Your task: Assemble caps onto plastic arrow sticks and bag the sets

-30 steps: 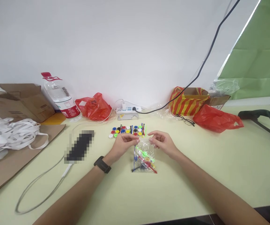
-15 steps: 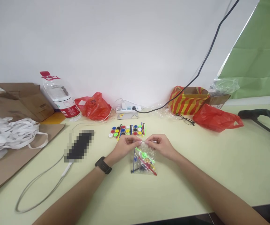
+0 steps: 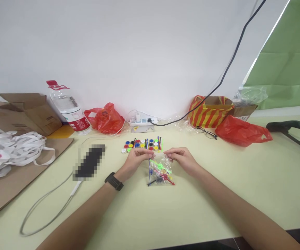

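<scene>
A small clear plastic bag (image 3: 161, 171) holding coloured plastic parts, green, red, blue and black, lies on the pale yellow table (image 3: 217, 180). My left hand (image 3: 136, 159), with a black watch on its wrist, pinches the bag's top left corner. My right hand (image 3: 181, 159) pinches the top right corner. Both hands are closed on the bag's upper edge. Just beyond the hands sits a cluster of small coloured round pieces and sticks (image 3: 142, 144).
A dark phone (image 3: 89, 163) with a white cable (image 3: 48, 208) lies left. Cardboard boxes (image 3: 22, 111), white straps (image 3: 6, 152), a water bottle (image 3: 69, 111), red bags (image 3: 105, 118), a power strip (image 3: 142, 122), glasses (image 3: 206, 133), a striped bag (image 3: 209, 111) and a black handle (image 3: 290, 130) line the back.
My right hand moved in and took hold of the bag's top edge. Both hands then drew the bag slightly away from me along the table.
</scene>
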Available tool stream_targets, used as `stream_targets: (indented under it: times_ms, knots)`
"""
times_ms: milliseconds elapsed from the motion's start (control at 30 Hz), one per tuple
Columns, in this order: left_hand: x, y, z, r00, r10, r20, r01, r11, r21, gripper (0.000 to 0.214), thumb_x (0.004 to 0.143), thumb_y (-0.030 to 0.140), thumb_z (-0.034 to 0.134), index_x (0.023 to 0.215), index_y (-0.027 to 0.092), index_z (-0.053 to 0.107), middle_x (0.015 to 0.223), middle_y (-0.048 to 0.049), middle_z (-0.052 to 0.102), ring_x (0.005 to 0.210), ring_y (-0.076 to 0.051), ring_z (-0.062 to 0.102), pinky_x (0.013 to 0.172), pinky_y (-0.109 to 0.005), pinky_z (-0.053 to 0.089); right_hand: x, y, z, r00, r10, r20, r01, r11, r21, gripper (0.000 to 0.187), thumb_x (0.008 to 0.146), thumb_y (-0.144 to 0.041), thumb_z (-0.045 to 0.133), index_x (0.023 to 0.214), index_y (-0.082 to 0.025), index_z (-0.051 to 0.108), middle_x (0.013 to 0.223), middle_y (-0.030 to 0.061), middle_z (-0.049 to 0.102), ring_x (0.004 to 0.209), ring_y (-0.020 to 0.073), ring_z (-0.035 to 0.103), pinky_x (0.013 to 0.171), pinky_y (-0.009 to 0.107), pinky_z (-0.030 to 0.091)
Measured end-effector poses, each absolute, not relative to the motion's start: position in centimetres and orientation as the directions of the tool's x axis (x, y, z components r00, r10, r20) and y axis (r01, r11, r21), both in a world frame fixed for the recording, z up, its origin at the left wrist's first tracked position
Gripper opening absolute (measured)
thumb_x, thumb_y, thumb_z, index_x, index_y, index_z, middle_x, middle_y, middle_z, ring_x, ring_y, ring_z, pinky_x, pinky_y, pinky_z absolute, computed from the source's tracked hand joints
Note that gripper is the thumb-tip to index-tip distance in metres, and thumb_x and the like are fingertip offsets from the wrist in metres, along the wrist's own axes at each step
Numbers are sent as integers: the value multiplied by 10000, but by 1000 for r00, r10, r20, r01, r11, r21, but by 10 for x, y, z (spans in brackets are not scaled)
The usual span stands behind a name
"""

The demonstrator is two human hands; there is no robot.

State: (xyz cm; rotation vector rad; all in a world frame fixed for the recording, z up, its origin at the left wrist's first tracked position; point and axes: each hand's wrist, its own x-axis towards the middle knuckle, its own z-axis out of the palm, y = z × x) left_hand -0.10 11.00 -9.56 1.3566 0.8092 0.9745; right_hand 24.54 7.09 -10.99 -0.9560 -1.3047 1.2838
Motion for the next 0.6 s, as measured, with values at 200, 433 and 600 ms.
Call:
stream_targets:
  times_ms: [200, 433, 600]
  knots:
    - [3, 105, -92, 385, 914, 127, -10, -134, 991, 294, 696, 314, 915, 919, 147, 823, 917, -98, 813, 823, -209, 750, 797, -306, 603, 242, 66, -104, -146, 973, 181, -81, 171, -982, 237, 766, -361, 823, 926, -186, 813, 813, 42, 716, 706, 156, 573, 675, 298, 464]
    - [8, 102, -91, 415, 877, 244, 41, -286, 957, 269, 792, 346, 844, 977, 154, 807, 989, -101, 802, 891, -223, 739, 815, -312, 593, 229, 61, -101, -192, 966, 174, -11, 175, -984, 283, 820, -444, 797, 867, -165, 794, 692, 12, 657, 599, 124, 493, 569, 269, 402]
    - [7, 104, -93, 459, 863, 209, 44, -257, 965, 224, 808, 341, 833, 928, 154, 801, 918, -85, 797, 838, -201, 734, 786, -293, 581, 235, 65, -104, -124, 982, 146, -7, 146, -989, 298, 784, -422, 821, 964, -186, 835, 742, 34, 716, 623, 139, 531, 593, 282, 439]
